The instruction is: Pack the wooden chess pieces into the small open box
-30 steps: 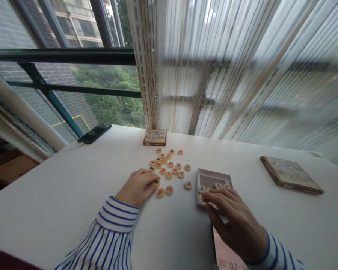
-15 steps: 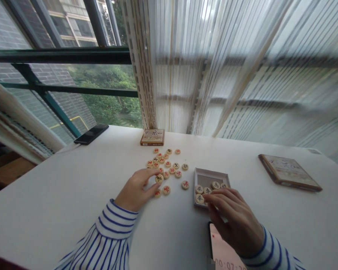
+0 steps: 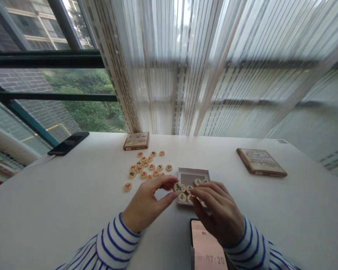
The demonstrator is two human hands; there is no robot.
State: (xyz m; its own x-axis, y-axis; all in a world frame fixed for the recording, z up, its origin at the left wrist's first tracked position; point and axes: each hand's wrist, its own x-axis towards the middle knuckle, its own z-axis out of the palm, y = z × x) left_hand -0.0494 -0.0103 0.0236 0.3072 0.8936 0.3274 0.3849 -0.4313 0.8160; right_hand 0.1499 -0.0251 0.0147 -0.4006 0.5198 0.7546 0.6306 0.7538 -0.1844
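Note:
Between thumb and fingers of my left hand, a round wooden Chinese chess piece with a black horse character is pinched. It is held up at the left edge of a shallow grey box. Pale pieces with black characters, one a piece at the near left corner, lie inside the box, several in all. My right hand covers the box's near right part. Its fingers are bent, thumb and index slightly apart, close to the pieces; nothing shows held between them.
Loose red and black pieces are scattered left of the box. A flat printed box stands behind them, and another printed box lies at right. A lit phone showing a timer lies under my right wrist; a dark phone is far left.
My left hand has carried the black horse piece rightward from the loose pieces to the box. My right hand stays over the box. The camera view has turned right.

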